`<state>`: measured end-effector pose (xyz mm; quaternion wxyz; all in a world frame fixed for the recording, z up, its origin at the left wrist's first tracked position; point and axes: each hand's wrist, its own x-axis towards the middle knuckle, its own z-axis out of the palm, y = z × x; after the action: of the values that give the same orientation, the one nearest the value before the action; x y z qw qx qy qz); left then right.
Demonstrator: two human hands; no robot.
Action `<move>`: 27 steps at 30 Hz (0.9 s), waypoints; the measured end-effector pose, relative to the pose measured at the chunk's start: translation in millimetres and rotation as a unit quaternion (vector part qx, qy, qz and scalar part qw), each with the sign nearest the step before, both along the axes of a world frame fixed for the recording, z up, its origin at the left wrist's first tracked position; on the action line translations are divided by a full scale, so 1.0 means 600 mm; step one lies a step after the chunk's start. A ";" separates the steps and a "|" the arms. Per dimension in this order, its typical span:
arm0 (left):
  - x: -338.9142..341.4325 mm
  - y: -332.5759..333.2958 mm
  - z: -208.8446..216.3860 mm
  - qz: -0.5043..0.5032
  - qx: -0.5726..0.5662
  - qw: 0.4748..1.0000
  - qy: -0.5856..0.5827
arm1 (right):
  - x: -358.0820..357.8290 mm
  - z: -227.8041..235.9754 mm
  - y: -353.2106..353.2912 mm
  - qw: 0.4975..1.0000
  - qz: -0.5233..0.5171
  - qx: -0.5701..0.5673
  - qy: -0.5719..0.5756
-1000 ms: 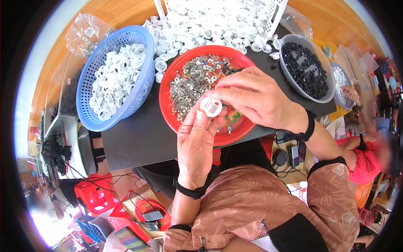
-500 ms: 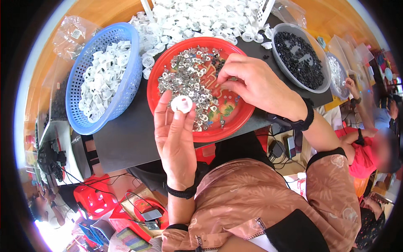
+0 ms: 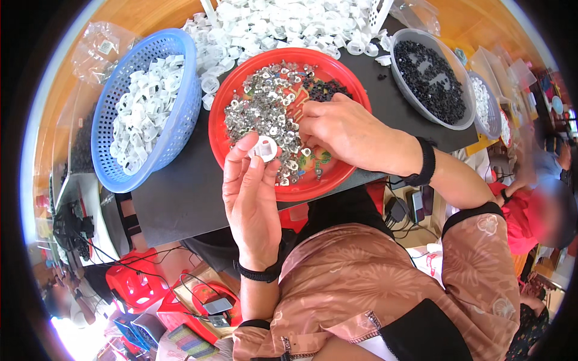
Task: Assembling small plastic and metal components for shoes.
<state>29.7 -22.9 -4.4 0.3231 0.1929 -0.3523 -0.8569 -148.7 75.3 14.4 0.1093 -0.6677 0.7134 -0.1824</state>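
My left hand is raised at the near left of a red round tray. Its thumb and fingers pinch a white round plastic part that has a raised square piece in its middle. Over the tray, my right hand is curled with its fingers pointing down at the small silver metal pieces. Those fingertips are mostly hidden, and whatever they grip cannot be made out. Small black pieces lie in the tray just beyond my right hand.
A blue basket of white plastic parts stands left on the dark table. Loose white parts are heaped at the back. At the right is a clear bowl of black pieces. Other people sit at the far right.
My right hand has come slightly nearer and left, its fingers now lower among the metal pieces. My left hand has barely moved; the white part is turned a little.
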 end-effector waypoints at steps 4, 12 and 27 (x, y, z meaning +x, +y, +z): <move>-0.002 0.000 -0.004 -0.004 -0.002 1.000 0.003 | -0.005 0.027 0.002 0.935 -0.071 0.007 -0.347; -0.013 0.023 0.020 -0.046 -0.157 0.981 -0.103 | 0.000 0.038 0.007 0.860 -0.039 -0.022 -0.509; -0.015 0.010 0.012 -0.090 -0.013 0.995 -0.036 | 0.009 0.028 0.008 0.815 -0.056 -0.022 -0.576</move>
<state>20.5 -16.6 3.0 0.2347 0.1866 -0.3908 -0.8703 -143.4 79.8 30.9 0.4755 -0.4017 0.5518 -0.5550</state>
